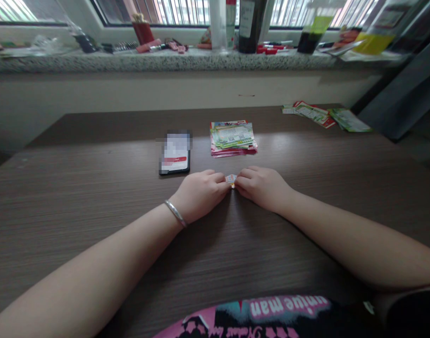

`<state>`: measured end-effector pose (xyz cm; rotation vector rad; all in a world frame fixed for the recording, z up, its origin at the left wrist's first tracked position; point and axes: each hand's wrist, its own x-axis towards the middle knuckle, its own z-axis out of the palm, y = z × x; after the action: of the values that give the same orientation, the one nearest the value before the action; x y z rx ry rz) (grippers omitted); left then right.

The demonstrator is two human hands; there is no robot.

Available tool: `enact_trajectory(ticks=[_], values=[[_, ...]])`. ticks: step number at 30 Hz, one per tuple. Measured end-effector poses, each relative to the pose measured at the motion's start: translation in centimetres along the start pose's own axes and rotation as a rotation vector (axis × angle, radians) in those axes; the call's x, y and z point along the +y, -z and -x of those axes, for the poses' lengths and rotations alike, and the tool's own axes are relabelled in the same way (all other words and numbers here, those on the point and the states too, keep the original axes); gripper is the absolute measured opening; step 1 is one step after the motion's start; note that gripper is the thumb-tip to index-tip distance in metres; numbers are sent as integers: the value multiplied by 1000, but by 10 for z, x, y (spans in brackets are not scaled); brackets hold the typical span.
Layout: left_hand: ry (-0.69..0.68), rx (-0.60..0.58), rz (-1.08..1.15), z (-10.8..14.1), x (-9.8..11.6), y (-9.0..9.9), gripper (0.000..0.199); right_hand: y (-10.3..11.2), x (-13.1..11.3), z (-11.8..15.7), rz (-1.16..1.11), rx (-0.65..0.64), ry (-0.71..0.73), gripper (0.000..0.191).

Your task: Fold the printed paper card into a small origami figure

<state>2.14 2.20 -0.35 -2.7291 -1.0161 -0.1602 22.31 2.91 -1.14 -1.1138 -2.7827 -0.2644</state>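
Note:
Between my two hands is a small piece of printed paper [231,179], mostly covered by the fingers. My left hand [205,192], with a silver bangle at the wrist, pinches its left side. On its right side the fingers of my right hand [262,186] are closed. Both hands rest low over the dark wooden table [77,197], their fingertips almost meeting. Just beyond them lies a stack of colourful printed papers [233,137]. A phone [175,152] with a lit, partly blurred screen lies beyond my left hand.
More printed packets [315,114] lie at the table's far right corner. Behind the table, a speckled stone windowsill [186,62] holds a dark bottle [249,26], a red cup [143,33], a container of dark liquid [308,41] and assorted small things.

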Motion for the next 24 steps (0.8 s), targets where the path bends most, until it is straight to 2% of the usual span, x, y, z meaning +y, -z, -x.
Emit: enact_trajectory(ticks=[7,15,19,24], values=[[-31,22,62,1,0,-1,24,-8,10,-1,-126,44,8,20],[-170,-34,11,3,-6,6,22,-17,17,-4,-380,102,-40,11],[-234,-33,9,3,-5,4,25,-19,21,-3,-426,99,-14,10],[-208,-8,19,2,-4,0,21,-14,23,-2,-410,63,12,9]])
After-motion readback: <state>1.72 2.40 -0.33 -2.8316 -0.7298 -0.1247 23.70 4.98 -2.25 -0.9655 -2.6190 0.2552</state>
